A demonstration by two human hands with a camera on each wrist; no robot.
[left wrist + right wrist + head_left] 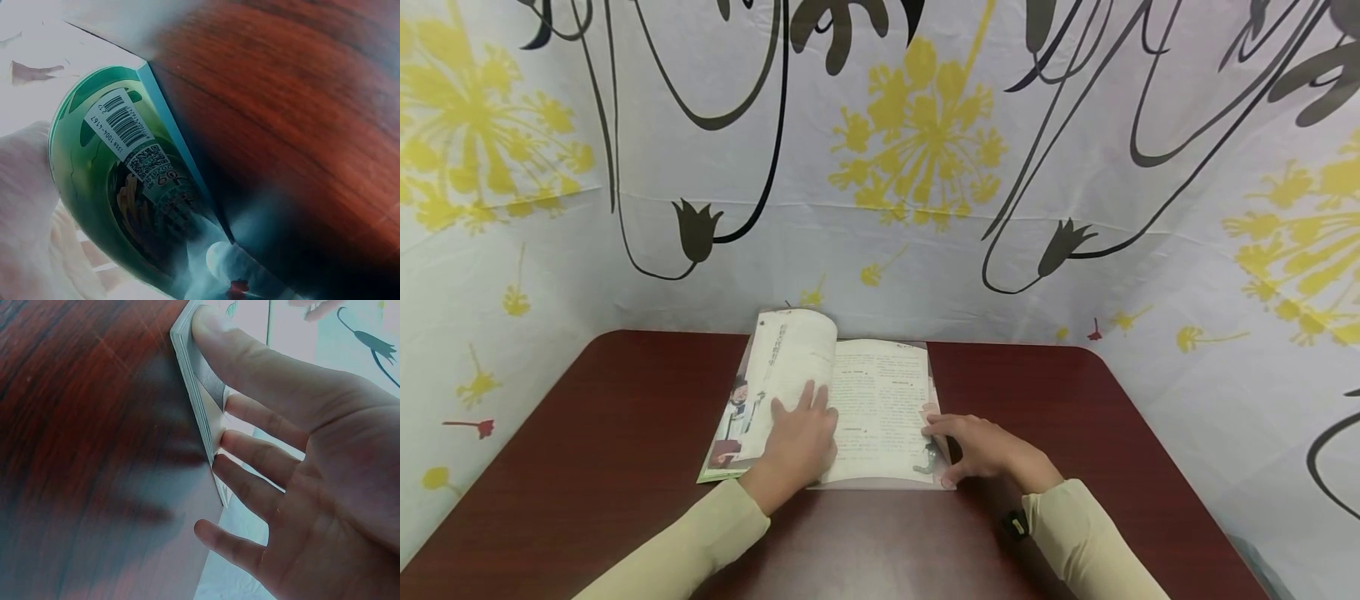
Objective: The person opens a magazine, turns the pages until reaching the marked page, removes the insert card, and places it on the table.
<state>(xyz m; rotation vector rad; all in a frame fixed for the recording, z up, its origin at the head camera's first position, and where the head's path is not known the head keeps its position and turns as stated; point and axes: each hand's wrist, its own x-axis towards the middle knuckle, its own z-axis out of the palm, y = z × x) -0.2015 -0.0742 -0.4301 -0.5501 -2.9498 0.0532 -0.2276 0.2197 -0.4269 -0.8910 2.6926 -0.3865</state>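
An open magazine (880, 408) lies on the table, its left-hand pages bowed up near the fold. My left hand (797, 442) rests on the left page, fingers pointing away from me. In the left wrist view, the green back cover (81, 169) with a barcode label curves beneath the pages; part of the left hand (25, 212) shows at the side. My right hand (988, 450) is at the lower right corner of the magazine. In the right wrist view, its thumb (250, 356) touches the page corner, and fingertips of the right hand (337, 475) reach the page edge.
The dark red-brown table (625, 433) extends on both sides of the magazine. Behind and beside it hangs pale cloth (760, 283) printed with yellow flowers and grey stems. A small black object (1017, 525) shows at the right cuff.
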